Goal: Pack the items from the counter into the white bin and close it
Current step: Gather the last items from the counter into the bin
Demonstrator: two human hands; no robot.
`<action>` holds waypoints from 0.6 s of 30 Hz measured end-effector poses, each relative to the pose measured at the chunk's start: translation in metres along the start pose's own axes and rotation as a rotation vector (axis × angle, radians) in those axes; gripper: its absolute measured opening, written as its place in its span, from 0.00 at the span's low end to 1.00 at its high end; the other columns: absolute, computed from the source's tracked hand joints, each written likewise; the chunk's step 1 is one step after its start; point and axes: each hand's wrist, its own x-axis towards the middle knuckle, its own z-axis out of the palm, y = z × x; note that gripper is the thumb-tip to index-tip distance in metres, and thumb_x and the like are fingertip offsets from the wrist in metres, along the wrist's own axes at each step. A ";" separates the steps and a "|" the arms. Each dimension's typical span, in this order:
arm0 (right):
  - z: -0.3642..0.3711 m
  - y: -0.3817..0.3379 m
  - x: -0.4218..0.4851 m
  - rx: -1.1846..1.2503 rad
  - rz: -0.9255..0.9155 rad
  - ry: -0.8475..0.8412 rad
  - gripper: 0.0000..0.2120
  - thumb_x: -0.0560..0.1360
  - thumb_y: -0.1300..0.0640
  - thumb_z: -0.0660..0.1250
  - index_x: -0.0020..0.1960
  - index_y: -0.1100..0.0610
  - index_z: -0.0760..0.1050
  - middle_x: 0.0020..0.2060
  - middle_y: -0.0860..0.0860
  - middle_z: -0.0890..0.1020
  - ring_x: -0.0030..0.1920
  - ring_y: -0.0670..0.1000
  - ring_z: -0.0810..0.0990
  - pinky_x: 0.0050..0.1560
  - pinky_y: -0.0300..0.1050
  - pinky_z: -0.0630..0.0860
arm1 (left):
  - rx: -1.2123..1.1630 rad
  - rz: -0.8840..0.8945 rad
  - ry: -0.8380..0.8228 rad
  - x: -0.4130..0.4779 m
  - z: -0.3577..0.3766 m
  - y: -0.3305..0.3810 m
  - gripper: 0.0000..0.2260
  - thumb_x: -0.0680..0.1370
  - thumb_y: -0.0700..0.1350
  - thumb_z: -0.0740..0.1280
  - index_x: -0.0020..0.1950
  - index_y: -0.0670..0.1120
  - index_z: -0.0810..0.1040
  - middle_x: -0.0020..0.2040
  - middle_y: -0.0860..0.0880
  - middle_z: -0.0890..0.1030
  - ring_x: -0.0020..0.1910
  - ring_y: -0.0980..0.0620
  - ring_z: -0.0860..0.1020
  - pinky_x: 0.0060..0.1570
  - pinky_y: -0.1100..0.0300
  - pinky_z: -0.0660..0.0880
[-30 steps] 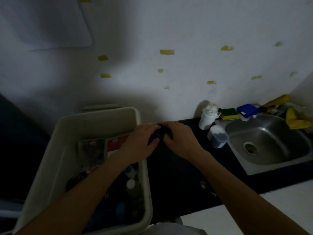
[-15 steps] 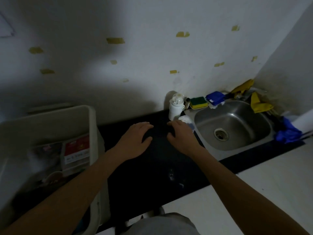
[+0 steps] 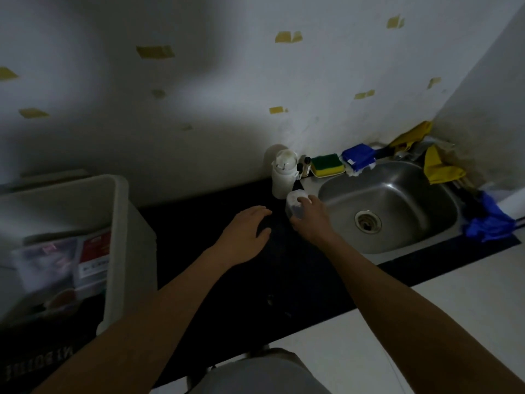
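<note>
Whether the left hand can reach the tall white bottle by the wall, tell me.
Probably yes: bare dark counter lies between the open left hand and the tall white bottle; the right hand, gripping the small container, crowds that path from the side.

The open, partly filled white plastic bin [image 3: 118,237] sits well left of a small clear tub [image 3: 294,204] and a tall white bottle [image 3: 282,180].

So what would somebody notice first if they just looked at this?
Probably the two hands in the middle: the right hand holds a small clear container beside the shiny steel sink, and the left hand is spread over the dark counter. At the far left stands the big white bin, with packets already inside.
</note>
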 end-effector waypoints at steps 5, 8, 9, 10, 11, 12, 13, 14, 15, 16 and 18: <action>0.025 0.010 0.018 -0.038 0.085 -0.075 0.35 0.74 0.47 0.68 0.75 0.55 0.59 0.78 0.58 0.50 0.77 0.61 0.50 0.73 0.59 0.60 | -0.048 -0.026 -0.054 0.000 0.014 -0.007 0.21 0.80 0.49 0.63 0.73 0.48 0.68 0.74 0.49 0.66 0.73 0.53 0.64 0.73 0.61 0.58; 0.038 0.014 0.025 -0.029 0.111 -0.118 0.34 0.73 0.46 0.69 0.73 0.57 0.60 0.77 0.58 0.50 0.77 0.62 0.48 0.72 0.61 0.61 | -0.054 -0.036 -0.056 0.004 0.017 -0.017 0.21 0.80 0.49 0.63 0.73 0.48 0.68 0.74 0.50 0.67 0.72 0.52 0.65 0.73 0.54 0.61; 0.039 0.017 0.027 -0.030 0.115 -0.109 0.34 0.73 0.46 0.69 0.72 0.58 0.61 0.76 0.58 0.51 0.76 0.62 0.48 0.71 0.62 0.62 | -0.057 -0.033 -0.056 0.006 0.019 -0.019 0.21 0.80 0.49 0.63 0.73 0.48 0.68 0.73 0.50 0.67 0.72 0.53 0.65 0.73 0.54 0.62; 0.041 0.017 0.028 -0.036 0.123 -0.081 0.33 0.72 0.47 0.70 0.71 0.57 0.61 0.75 0.58 0.53 0.75 0.62 0.50 0.70 0.62 0.62 | -0.058 -0.029 -0.056 0.007 0.019 -0.022 0.20 0.80 0.49 0.63 0.72 0.48 0.68 0.73 0.51 0.67 0.71 0.54 0.66 0.73 0.56 0.62; 0.040 0.020 0.033 -0.043 0.135 -0.043 0.31 0.72 0.48 0.70 0.69 0.57 0.62 0.73 0.58 0.55 0.74 0.62 0.52 0.69 0.61 0.63 | -0.062 -0.021 -0.050 0.009 0.021 -0.023 0.20 0.80 0.49 0.63 0.72 0.49 0.68 0.72 0.51 0.68 0.70 0.55 0.66 0.72 0.59 0.62; 0.040 0.018 0.035 -0.037 0.149 -0.010 0.30 0.72 0.48 0.70 0.68 0.57 0.63 0.71 0.58 0.57 0.73 0.62 0.55 0.69 0.61 0.63 | -0.063 -0.014 -0.044 0.008 0.020 -0.026 0.19 0.80 0.48 0.63 0.72 0.49 0.68 0.71 0.52 0.68 0.69 0.58 0.66 0.70 0.62 0.61; 0.040 0.018 0.039 -0.025 0.161 0.010 0.30 0.72 0.48 0.70 0.67 0.57 0.63 0.70 0.58 0.57 0.72 0.63 0.56 0.69 0.61 0.63 | -0.066 -0.008 -0.036 0.008 0.019 -0.028 0.19 0.80 0.48 0.63 0.71 0.49 0.69 0.70 0.53 0.69 0.67 0.60 0.66 0.68 0.65 0.60; 0.039 0.017 0.042 -0.008 0.166 0.020 0.29 0.73 0.48 0.70 0.67 0.58 0.63 0.70 0.58 0.57 0.72 0.63 0.57 0.69 0.61 0.63 | -0.070 -0.006 -0.034 0.008 0.018 -0.029 0.19 0.80 0.48 0.63 0.71 0.49 0.69 0.70 0.53 0.69 0.66 0.61 0.65 0.66 0.67 0.60; 0.040 0.018 0.047 0.016 0.160 0.033 0.28 0.74 0.48 0.70 0.67 0.59 0.64 0.69 0.58 0.58 0.71 0.63 0.59 0.69 0.61 0.64 | -0.070 -0.008 -0.036 0.009 0.017 -0.032 0.19 0.80 0.48 0.63 0.71 0.49 0.69 0.70 0.54 0.69 0.65 0.62 0.65 0.66 0.67 0.59; 0.041 0.020 0.050 0.044 0.149 0.059 0.26 0.74 0.50 0.71 0.65 0.61 0.66 0.68 0.59 0.59 0.69 0.64 0.62 0.68 0.59 0.66 | -0.068 -0.012 -0.043 0.009 0.016 -0.033 0.19 0.81 0.48 0.63 0.71 0.49 0.69 0.70 0.53 0.69 0.66 0.61 0.65 0.66 0.67 0.59; 0.046 0.023 0.053 0.098 0.125 0.137 0.21 0.74 0.55 0.71 0.60 0.64 0.69 0.64 0.60 0.62 0.62 0.63 0.69 0.63 0.56 0.71 | -0.061 -0.016 -0.060 0.010 0.014 -0.035 0.19 0.81 0.48 0.63 0.72 0.49 0.69 0.70 0.53 0.69 0.68 0.58 0.67 0.68 0.65 0.60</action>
